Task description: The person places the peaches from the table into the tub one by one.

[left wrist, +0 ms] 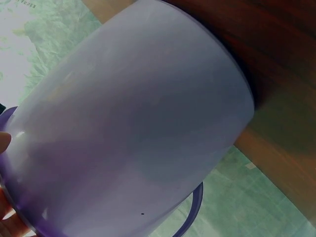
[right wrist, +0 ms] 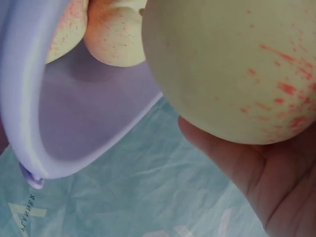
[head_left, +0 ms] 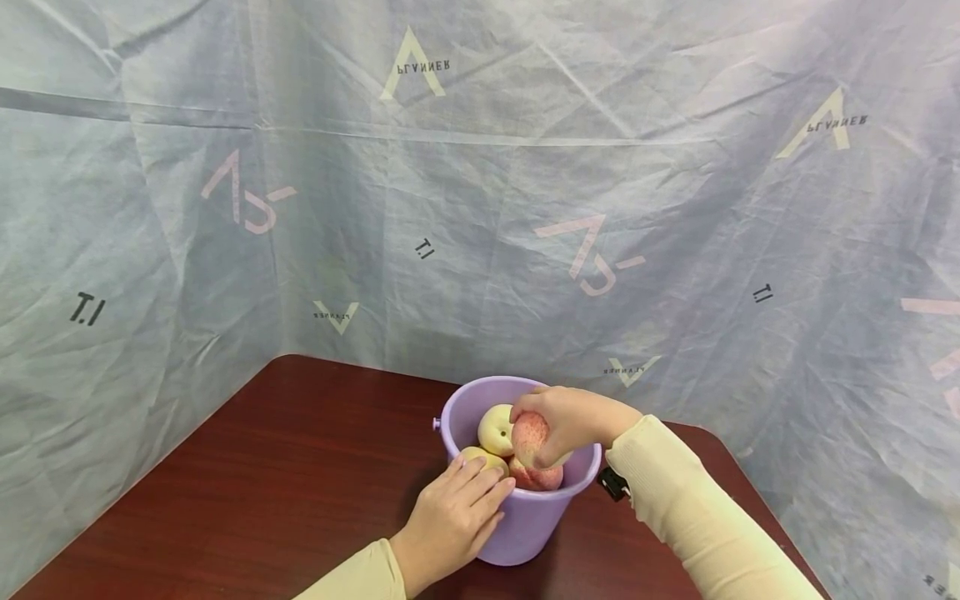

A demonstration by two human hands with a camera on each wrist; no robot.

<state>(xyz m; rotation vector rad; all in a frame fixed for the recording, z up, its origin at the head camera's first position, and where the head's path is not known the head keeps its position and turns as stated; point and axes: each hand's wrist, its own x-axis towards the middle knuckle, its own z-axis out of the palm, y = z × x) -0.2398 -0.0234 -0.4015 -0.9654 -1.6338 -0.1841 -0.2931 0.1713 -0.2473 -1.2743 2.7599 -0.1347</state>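
A lilac plastic bucket (head_left: 525,525) stands on the table with several peaches in it. My right hand (head_left: 573,421) grips a red-blushed peach (head_left: 529,435) at the bucket's mouth, its thumb on the near side. In the right wrist view, this peach (right wrist: 222,69) shows a pale side with red streaks, beside the bucket's rim (right wrist: 24,98). Below it lies another reddish peach (head_left: 542,478); a pale peach (head_left: 496,427) sits behind. My left hand (head_left: 453,512) holds the near left rim, fingers over it and touching a yellowish peach (head_left: 483,457).
The dark red-brown wooden table (head_left: 247,475) reaches out left of the bucket. Hanging grey-blue printed cloth (head_left: 465,183) encloses the back and sides. The bucket's purple carrying handle (left wrist: 192,212) hangs at its side. A small black device (head_left: 613,483) sits at the right wrist.
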